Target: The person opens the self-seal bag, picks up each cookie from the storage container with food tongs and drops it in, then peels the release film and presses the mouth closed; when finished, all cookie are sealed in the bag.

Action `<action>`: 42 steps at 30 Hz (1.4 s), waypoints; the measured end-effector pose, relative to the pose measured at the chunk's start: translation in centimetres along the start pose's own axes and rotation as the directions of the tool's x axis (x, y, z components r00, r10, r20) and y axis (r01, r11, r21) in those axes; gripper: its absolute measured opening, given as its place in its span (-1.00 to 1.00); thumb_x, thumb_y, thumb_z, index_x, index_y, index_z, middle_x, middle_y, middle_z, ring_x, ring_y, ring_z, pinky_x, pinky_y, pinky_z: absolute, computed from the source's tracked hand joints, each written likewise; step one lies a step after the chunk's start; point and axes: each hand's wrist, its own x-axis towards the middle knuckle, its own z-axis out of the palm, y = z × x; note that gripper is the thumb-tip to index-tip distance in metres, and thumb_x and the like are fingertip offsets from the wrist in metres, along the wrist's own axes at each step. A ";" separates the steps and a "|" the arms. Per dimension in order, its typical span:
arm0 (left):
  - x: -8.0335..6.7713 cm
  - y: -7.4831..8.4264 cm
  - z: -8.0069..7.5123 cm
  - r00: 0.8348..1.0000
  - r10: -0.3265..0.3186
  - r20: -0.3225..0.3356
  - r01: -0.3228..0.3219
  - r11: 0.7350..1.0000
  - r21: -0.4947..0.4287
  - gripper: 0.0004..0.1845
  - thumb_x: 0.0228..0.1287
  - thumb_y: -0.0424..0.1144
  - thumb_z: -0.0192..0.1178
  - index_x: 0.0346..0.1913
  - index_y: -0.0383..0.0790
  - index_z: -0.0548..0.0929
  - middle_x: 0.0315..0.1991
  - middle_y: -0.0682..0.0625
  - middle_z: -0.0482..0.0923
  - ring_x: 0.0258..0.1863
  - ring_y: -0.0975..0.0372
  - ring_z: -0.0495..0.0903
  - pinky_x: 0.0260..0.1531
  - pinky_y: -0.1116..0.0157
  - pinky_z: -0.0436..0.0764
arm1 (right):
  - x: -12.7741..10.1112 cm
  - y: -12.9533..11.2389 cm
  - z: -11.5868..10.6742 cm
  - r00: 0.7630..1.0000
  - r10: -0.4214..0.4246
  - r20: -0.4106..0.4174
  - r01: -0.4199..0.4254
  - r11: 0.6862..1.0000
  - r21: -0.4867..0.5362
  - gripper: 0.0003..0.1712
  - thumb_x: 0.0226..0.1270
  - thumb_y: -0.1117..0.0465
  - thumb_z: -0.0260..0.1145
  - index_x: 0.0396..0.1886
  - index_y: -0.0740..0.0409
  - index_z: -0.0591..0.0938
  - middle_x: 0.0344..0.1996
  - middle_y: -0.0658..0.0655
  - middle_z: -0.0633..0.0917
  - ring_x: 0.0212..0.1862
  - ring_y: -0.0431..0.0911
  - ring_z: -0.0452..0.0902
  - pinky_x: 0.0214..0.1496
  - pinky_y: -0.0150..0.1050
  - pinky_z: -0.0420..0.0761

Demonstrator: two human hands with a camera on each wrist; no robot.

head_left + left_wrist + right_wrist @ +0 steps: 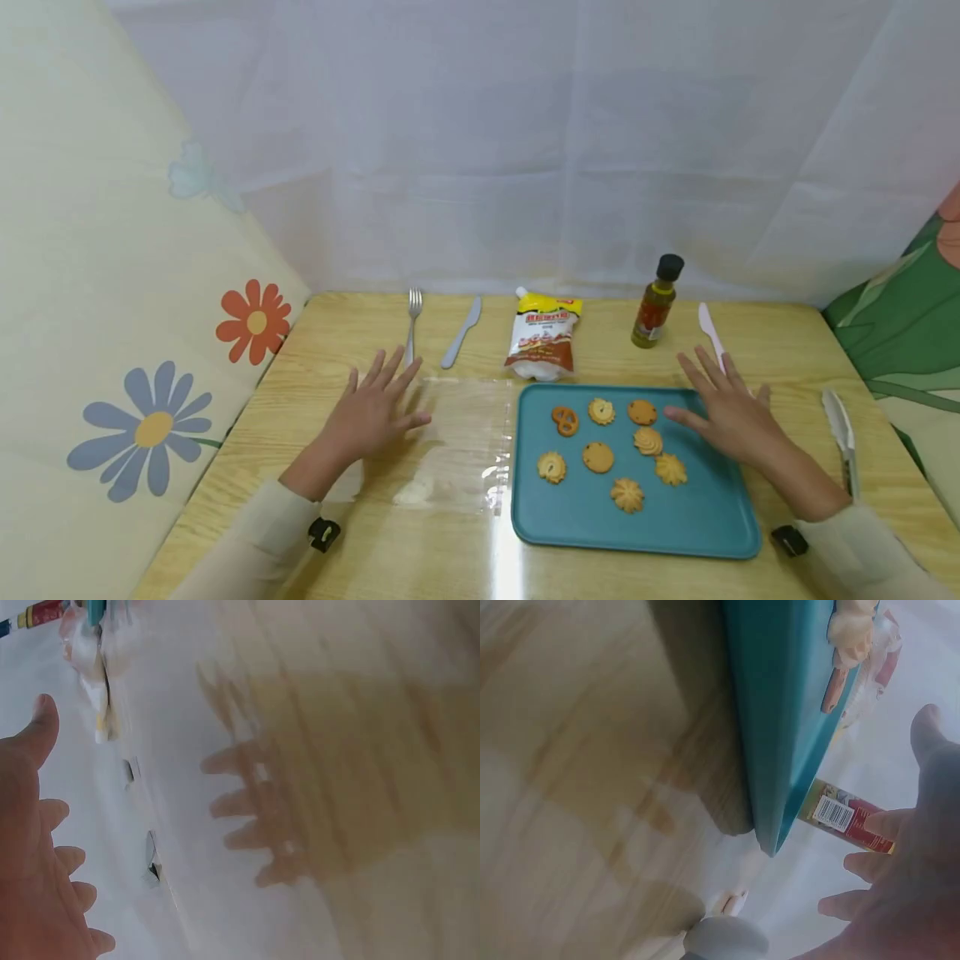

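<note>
White sheeting closes off the back of the wooden surface [420, 550], with flowered cloth at the left and green cloth at the right. I have both hands held low over the surface, palms down, fingers spread and straight, grasping nothing.

My left hand [371, 412] sits over the bare wood, just short of a clear plastic sheet [461, 442] that lies flat beside the tray [675, 517]. My right hand [727, 412] is over the tray's far right corner; whether it touches the rim I cannot tell.

On the tray lie eight cookies [600, 457], spread apart and untouched, one of them a pretzel shape [565, 419]. Along the back edge stand a fork [412, 321], a grey knife [461, 332], a sauce pouch [542, 337], a small bottle [656, 304] and a white knife [711, 333]. Tongs [842, 433] lie to the right of my right hand, near but apart from it.

By my reading, nothing is done yet: the cookies lie in place, the sheet holds nothing, the pouch and bottle look closed, and no tool is in hand. All the handling seems left to do.
</note>
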 end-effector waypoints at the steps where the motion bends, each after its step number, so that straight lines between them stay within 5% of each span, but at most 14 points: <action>1: -0.1 0.0 0.1 1.000 0.005 0.000 -0.005 1.000 0.001 -0.04 0.37 0.30 0.23 0.65 -0.09 0.14 0.66 -0.24 -0.09 0.61 -0.27 -0.09 0.39 -0.47 -0.03 | 0.0 -0.1 0.0 1.000 -0.006 -0.004 0.006 1.000 -0.005 0.09 0.41 -0.38 0.24 0.68 0.09 0.07 0.65 0.35 -0.02 0.58 0.48 -0.22 0.19 0.79 -0.19; 11: -1.1 0.7 0.8 0.998 0.065 -0.015 -0.066 0.996 -0.064 -0.10 0.38 0.18 0.27 0.62 -0.16 0.21 0.63 -0.27 0.03 0.57 -0.32 0.02 0.35 -0.47 0.08 | 0.3 -1.4 0.5 0.999 -0.052 0.014 0.052 0.999 -0.002 0.05 0.43 -0.31 0.28 0.67 0.10 0.11 0.64 0.34 0.04 0.58 0.48 -0.15 0.25 0.75 -0.15; 26: -2.3 1.1 1.2 0.983 0.156 0.099 -0.123 0.952 -0.281 -0.15 0.41 -0.03 0.32 0.61 -0.24 0.19 0.62 -0.30 0.00 0.56 -0.34 0.00 0.33 -0.49 0.08 | 0.9 -3.8 0.4 0.986 -0.150 0.069 0.145 0.987 0.068 0.03 0.43 -0.33 0.25 0.66 0.11 0.15 0.64 0.29 0.07 0.60 0.42 -0.14 0.25 0.74 -0.10; 31: -2.5 1.3 1.0 0.978 0.171 0.121 -0.117 0.924 -0.364 -0.16 0.38 -0.13 0.35 0.59 -0.32 0.20 0.61 -0.35 0.01 0.54 -0.37 0.00 0.33 -0.48 0.09 | 1.3 -5.4 0.8 0.971 -0.218 0.094 0.213 0.975 0.058 0.01 0.42 -0.31 0.27 0.65 0.12 0.18 0.63 0.30 0.11 0.58 0.42 -0.06 0.28 0.70 0.00; 42: -2.2 0.8 1.6 0.975 0.154 0.163 -0.086 0.926 -0.367 -0.16 0.35 -0.14 0.38 0.54 -0.42 0.26 0.60 -0.35 0.02 0.56 -0.32 -0.02 0.37 -0.43 0.08 | 2.6 -9.1 2.4 0.923 -0.316 0.219 0.307 0.949 0.075 0.01 0.43 -0.30 0.28 0.67 0.03 0.15 0.65 0.23 0.06 0.62 0.34 -0.09 0.39 0.59 0.02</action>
